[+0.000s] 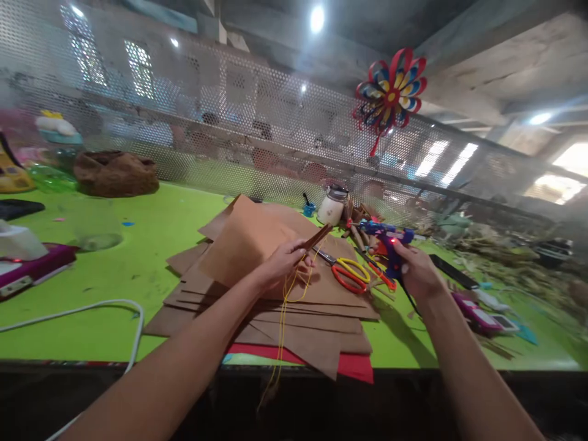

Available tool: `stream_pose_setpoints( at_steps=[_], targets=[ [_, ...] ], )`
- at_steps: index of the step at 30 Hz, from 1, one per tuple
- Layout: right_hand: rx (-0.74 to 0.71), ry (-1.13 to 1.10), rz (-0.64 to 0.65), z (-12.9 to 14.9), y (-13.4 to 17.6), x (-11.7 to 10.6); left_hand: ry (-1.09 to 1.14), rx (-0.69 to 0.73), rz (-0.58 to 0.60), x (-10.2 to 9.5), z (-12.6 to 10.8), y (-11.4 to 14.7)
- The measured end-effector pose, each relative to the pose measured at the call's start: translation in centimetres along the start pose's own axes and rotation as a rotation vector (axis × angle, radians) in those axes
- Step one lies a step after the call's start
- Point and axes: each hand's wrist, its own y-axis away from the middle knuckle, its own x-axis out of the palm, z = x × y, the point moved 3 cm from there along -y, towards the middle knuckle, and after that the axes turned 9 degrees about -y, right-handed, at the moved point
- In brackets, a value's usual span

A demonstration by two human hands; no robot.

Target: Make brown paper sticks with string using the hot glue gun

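Observation:
My left hand [285, 263] is closed on a thin brown strip [318, 236] that angles up to the right; whether it is paper or dried leaf I cannot tell. Yellow strings [283, 312] hang from that hand past the table edge. My right hand [420, 269] is wrapped round a blue hot glue gun [392, 245] with a lit red light, its nozzle end hard to make out. Below and between the hands lies a stack of brown paper sheets [285, 306]. Scissors with yellow and orange handles [351, 274] rest on the sheets, beside a second orange-handled tool [383, 275].
A white-bodied jar [332, 207] and small blue pot [309, 209] stand behind the paper. At left are a clear cup [98, 229], a purple power strip [39, 269] and a white cable [105, 302]. Right of my hand lie a black phone [454, 271] and dried plant material [509, 245].

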Motion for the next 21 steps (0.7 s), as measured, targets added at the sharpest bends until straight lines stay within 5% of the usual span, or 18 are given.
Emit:
stream_pose_setpoints(
  at_steps=[6,16,21],
  targets=[
    [-0.002,0.013,0.107,-0.6,-1.0,3.1,0.045,0.06,-0.181,-0.9,0.0,-0.3],
    [-0.131,0.413,0.426,-1.2,-1.5,7.7,0.043,-0.018,-0.352,-1.3,0.0,0.0],
    [-0.045,0.134,0.334,-2.4,-1.2,7.4,0.146,-0.035,-0.384,-1.8,-0.3,-0.1]
  ],
)
